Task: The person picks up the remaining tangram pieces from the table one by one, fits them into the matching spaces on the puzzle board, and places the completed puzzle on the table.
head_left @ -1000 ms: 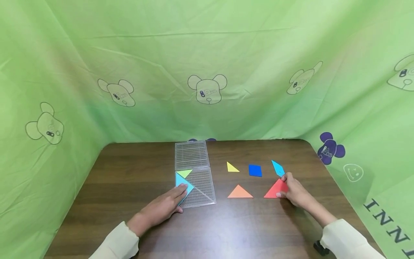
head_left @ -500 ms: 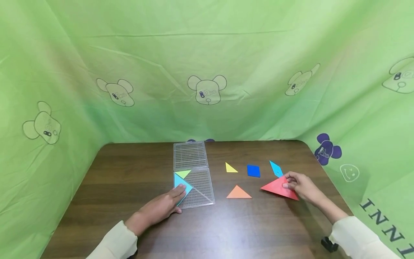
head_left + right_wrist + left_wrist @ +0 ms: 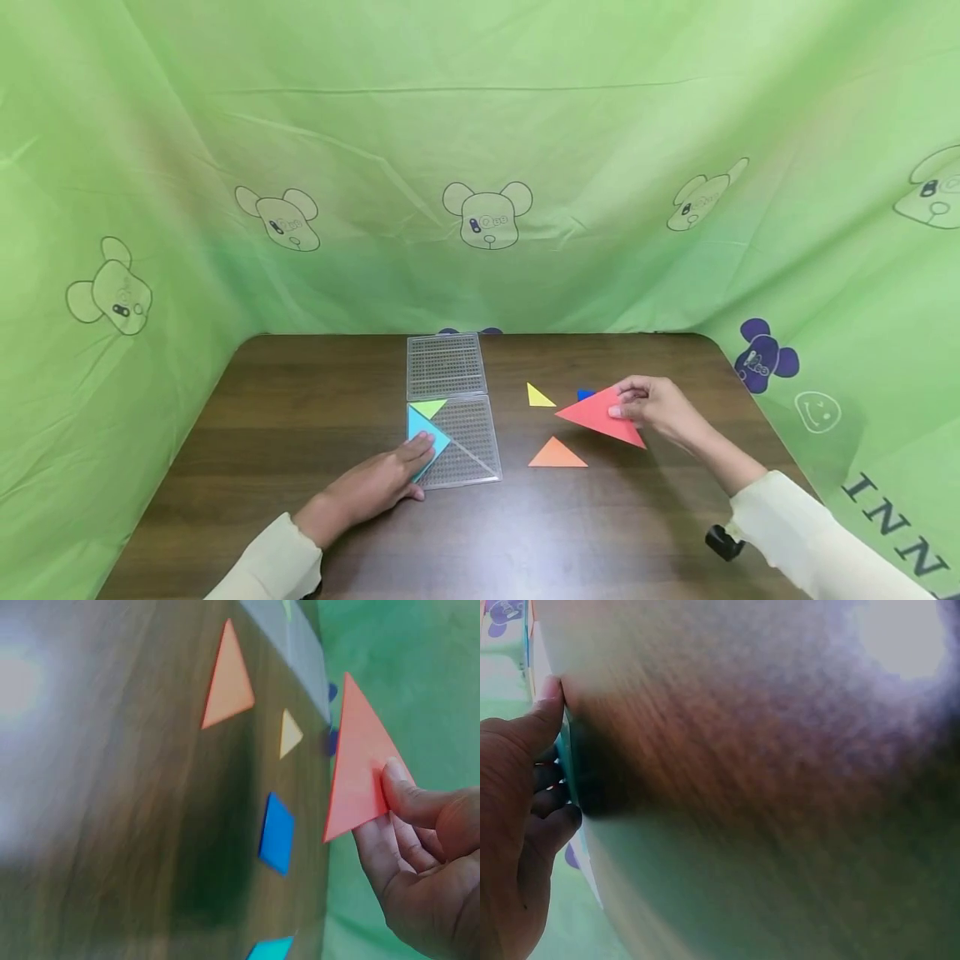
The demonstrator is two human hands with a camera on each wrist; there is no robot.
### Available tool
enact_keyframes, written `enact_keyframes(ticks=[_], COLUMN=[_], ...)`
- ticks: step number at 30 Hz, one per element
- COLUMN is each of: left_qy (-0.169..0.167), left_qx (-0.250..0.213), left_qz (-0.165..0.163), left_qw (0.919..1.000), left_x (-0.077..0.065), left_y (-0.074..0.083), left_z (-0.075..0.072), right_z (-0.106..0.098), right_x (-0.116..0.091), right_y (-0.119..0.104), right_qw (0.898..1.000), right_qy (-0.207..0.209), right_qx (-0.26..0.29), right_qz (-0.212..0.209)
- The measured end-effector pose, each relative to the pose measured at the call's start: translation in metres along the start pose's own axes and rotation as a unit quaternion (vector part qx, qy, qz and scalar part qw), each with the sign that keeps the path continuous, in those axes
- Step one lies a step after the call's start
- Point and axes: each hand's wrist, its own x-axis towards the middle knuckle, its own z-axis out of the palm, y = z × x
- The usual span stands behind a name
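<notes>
My right hand pinches a large red triangle between thumb and fingers, lifted off the table and tilted. In the right wrist view the thumb lies on the face of this triangle. My left hand rests its fingers on a light blue triangle, which lies in the lower half of an opened clear plastic case. A small light green triangle sits in the case's upper left corner. The left wrist view shows the hand by the table surface, mostly blurred.
On the table lie an orange triangle, a small yellow triangle and a blue piece, partly covered by the red triangle in the head view. A light blue piece shows at the right wrist view's bottom. Green cloth surrounds the table.
My right hand has picked the red triangle up from the table and carried it left, over the blue piece. The left hand stays on the light blue triangle.
</notes>
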Motion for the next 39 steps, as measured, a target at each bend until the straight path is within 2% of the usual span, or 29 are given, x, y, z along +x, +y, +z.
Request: enact_keyframes(ticks=[7,13,21,31,39], left_qy=[-0.003,-0.008,-0.013,-0.012,-0.008], left_qx=[-0.001,0.009,0.014,0.024,0.026], left_qz=[0.002,0.0,-0.003,0.001,0.002], left_qw=[1.0,0.9999,0.9998,0.9996,0.9996], left_x=[0.001,0.002,0.004,0.005,0.004], left_y=[0.0,0.001,0.002,0.001,0.003], left_z=[-0.002,-0.002,-0.003,-0.004,-0.005], right_z=[0.018,0.032,0.052,0.086,0.113], right_x=[0.014,0.024,0.035,0.052,0.059], right_y=[-0.022,-0.034,-0.051,-0.062,-0.072], right_qw=[1.0,1.0,0.999,0.999,0.997], right_qy=[-0.007,-0.011,-0.022,-0.03,-0.05], right_qx=[0.023,0.0,-0.016,-0.039,-0.049], right_qz=[0.003,-0.003,0.016,-0.01,-0.038])
